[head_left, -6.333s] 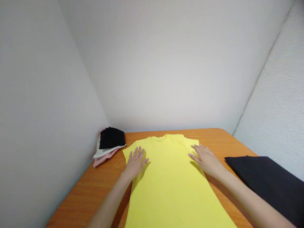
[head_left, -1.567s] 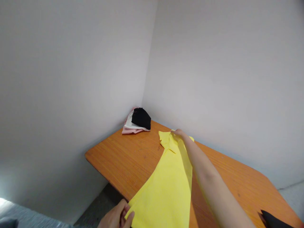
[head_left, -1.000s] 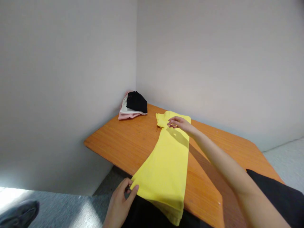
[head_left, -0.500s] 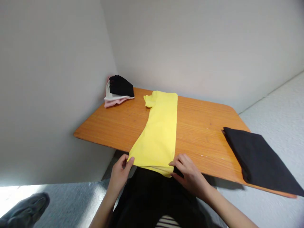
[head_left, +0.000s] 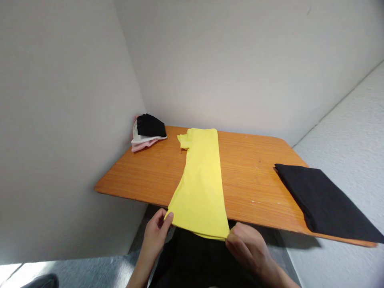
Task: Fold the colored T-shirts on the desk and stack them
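A yellow T-shirt (head_left: 202, 184), folded lengthwise, lies across the wooden table (head_left: 246, 176) with its short sleeve pointing left at the far end. Its hem hangs past the front edge of the table, above my dark-clothed lap. My left hand (head_left: 156, 228) pinches the left hem corner between thumb and fingers. At the right hem corner, my right hand (head_left: 247, 244) is closed on the fabric, knuckles up; its fingertips are partly hidden.
A stack of folded clothes, with a black garment (head_left: 151, 126) on top of white and pink ones (head_left: 144, 146), sits at the back left corner. Folded black cloth (head_left: 327, 200) lies on the right end, overhanging the edge. Grey walls (head_left: 210, 64) border the table's left and back.
My right hand has closed more tightly on the right hem corner, and the hem is now pulled straighter, with its layers closer together. The view has tilted up slightly.
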{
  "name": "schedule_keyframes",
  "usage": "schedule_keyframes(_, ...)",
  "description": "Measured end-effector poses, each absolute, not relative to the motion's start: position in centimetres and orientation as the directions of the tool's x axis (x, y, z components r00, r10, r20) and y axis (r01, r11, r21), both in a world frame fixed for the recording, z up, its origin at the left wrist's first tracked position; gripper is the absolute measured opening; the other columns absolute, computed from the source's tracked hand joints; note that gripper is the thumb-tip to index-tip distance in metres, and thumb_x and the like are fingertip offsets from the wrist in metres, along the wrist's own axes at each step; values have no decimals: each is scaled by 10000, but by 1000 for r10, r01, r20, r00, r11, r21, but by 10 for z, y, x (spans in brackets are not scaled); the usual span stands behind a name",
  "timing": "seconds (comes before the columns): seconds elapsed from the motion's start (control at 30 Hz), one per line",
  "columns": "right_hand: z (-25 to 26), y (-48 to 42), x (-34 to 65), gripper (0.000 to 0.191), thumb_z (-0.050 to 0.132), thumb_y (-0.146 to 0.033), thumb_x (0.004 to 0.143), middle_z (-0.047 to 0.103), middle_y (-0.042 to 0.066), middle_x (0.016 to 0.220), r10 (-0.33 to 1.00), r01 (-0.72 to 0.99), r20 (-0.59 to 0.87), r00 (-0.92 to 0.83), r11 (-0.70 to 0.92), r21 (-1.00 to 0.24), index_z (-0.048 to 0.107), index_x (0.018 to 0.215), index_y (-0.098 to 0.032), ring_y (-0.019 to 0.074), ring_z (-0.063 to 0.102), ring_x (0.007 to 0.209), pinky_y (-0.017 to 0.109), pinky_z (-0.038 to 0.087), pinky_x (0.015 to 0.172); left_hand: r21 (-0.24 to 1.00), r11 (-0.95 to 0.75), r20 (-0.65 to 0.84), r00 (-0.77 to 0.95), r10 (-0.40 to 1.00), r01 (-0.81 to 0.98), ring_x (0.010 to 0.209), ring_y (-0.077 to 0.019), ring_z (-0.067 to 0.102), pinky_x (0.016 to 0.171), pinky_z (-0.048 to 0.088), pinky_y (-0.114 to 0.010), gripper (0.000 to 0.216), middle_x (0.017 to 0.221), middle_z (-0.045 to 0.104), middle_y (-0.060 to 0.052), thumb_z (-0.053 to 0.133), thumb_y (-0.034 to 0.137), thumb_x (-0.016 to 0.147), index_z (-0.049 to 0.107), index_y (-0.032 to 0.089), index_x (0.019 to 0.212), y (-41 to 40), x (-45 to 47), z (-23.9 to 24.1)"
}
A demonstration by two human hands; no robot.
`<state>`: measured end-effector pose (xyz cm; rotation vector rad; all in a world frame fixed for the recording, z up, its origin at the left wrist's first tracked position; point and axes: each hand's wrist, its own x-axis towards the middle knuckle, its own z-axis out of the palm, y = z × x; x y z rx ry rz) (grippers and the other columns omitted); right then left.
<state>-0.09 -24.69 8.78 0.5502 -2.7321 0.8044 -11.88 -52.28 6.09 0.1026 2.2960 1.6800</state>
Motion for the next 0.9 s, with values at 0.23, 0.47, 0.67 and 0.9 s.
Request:
schedule_keyframes(0.23,98,-246,-21,92,456,-205,961,566,-2,717,-420,-508,289,-860,752,-419,509,891,-230,146,503,626,287,354,580,891,441,-240,-935,262,-105,602,-148,530,589,379,-233,449,602,498,43,440,630,877,377,229,686,-530,-122,46)
schedule_keyframes(0.47,134,-195,-176,191,432,-318,968,614,92,965,-186,-335,383,-905,866,-371,528,1059,-180,213,585,891,351,466,779,628,778,-96,-989,111,26,606,-168,592,605,351,-254,349,635,593,32,350,542,944,461,246,796,-541,-169,99)
schedule_keyframes(0.67,93,-193,-334,743,445,-555,919,312,217,1503,-103,-170,222,-970,934,-313,351,1451,-46,314,264,1404,443,242,1144,569,752,165,-942,293,334,739,-177,612,646,367,-261,298,809,655,-21,362,438,969,519,216,846,-496,-296,119)
schedule_keyframes(0.9,46,-217,-386,928,261,-742,905,81,138,1578,-64,-65,15,-998,959,-274,212,1536,-63,351,15,1450,483,77,1174,477,796,178,-928,328,373,916,-188,625,785,408,-274,208,974,681,-102,424,231,960,614,148,948,-421,-436,95)
